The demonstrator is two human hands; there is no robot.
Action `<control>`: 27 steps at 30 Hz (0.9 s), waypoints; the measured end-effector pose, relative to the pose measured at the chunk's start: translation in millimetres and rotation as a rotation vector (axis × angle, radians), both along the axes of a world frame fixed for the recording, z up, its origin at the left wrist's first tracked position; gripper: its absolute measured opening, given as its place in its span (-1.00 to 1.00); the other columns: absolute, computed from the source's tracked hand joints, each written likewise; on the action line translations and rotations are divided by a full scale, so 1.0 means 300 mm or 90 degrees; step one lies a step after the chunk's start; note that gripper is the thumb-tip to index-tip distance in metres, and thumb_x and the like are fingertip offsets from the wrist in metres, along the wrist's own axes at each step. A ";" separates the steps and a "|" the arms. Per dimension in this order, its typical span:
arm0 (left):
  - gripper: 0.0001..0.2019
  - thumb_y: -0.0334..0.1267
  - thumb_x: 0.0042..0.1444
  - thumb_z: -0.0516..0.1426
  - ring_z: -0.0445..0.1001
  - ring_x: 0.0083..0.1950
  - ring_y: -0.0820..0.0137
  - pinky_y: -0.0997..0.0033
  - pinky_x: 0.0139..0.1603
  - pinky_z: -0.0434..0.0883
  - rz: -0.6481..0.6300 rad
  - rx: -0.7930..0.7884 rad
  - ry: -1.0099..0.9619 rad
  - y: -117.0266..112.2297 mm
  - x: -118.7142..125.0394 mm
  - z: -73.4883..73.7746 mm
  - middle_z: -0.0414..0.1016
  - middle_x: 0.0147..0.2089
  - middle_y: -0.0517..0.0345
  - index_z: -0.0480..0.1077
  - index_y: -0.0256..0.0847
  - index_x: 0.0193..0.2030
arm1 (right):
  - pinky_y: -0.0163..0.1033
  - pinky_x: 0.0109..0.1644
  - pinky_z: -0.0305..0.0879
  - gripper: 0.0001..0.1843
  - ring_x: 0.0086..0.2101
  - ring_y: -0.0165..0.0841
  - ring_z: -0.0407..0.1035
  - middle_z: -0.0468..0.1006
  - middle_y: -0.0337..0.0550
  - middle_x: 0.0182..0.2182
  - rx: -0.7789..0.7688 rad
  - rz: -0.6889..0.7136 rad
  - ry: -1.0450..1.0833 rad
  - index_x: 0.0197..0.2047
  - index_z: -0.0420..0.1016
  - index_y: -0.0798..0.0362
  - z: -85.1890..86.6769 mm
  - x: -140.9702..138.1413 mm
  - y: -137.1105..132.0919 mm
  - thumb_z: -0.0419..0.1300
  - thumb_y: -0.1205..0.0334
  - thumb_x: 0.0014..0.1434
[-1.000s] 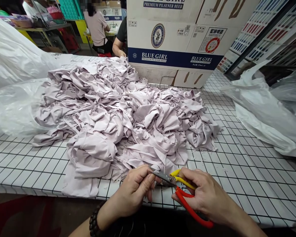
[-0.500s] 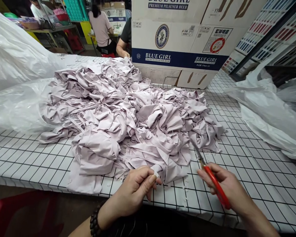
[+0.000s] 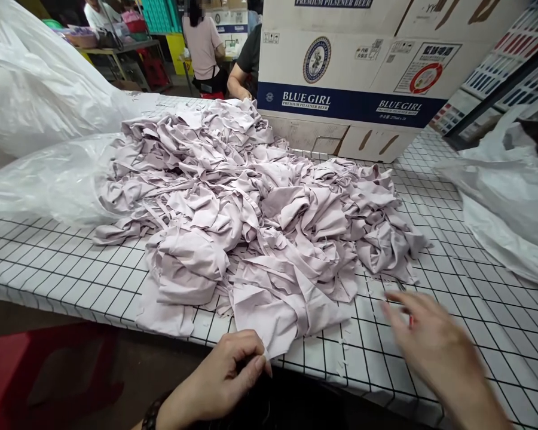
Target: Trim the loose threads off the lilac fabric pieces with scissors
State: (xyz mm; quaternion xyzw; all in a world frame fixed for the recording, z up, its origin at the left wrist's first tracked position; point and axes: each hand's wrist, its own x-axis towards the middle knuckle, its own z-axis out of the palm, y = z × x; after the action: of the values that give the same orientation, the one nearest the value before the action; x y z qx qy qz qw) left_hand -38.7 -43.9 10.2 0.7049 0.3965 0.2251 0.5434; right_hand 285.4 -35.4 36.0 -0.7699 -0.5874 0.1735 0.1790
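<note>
At the worktop's [image 3: 430, 334] near edge, the left hand [image 3: 224, 376] pinches a corner of the pale lilac fabric piece [image 3: 278, 310] from the heap; the blurred right hand [image 3: 430, 346] hovers with its grip released, fingers spread.

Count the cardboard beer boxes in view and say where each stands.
1: a Blue Girl beer box on the checked table, behind the fabric pile. Others may be hidden.

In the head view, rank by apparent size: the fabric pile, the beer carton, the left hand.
1. Fabric pile, widest spread.
2. Beer carton, cropped by the frame, so its full size is unsure.
3. Left hand, smallest, though nearest the camera.
</note>
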 end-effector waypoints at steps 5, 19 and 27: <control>-0.69 -0.23 0.28 -0.02 0.41 -0.37 0.39 0.47 -0.31 0.28 0.006 0.047 -0.013 -0.001 0.024 -0.004 0.46 -0.41 0.05 0.45 -0.29 -0.39 | -0.15 -0.14 0.32 -0.80 -0.19 -0.17 0.44 0.57 -0.05 -0.21 -0.176 0.285 0.112 -0.21 0.51 0.02 0.017 -0.426 0.185 0.21 0.10 0.15; -0.71 -0.24 0.29 -0.02 0.46 -0.28 0.32 0.38 -0.22 0.36 0.211 0.219 -0.151 0.102 -0.087 0.068 0.49 -0.36 0.03 0.39 -0.22 -0.42 | -0.26 -0.59 0.04 -0.84 -0.58 -0.43 0.17 0.34 -0.26 -0.51 0.254 -0.005 0.702 -0.43 0.48 -0.17 0.240 0.030 0.236 0.39 0.07 0.00; -0.66 -0.02 0.23 0.08 0.41 -0.42 0.40 0.44 -0.42 0.34 0.366 0.107 0.026 0.082 0.001 0.157 0.52 -0.19 -0.03 0.55 -0.24 -0.27 | -0.25 -0.26 0.51 -0.94 -0.38 -0.35 0.52 0.61 -0.26 -0.44 0.261 0.101 0.744 -0.30 0.62 -0.17 0.144 -0.059 0.073 0.37 0.11 0.10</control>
State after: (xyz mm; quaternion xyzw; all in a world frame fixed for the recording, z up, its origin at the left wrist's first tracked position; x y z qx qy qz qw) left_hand -38.3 -19.3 57.3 0.6106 0.5705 0.3879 0.3888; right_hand 267.8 -13.5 79.0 -0.4518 -0.4690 0.4624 0.6017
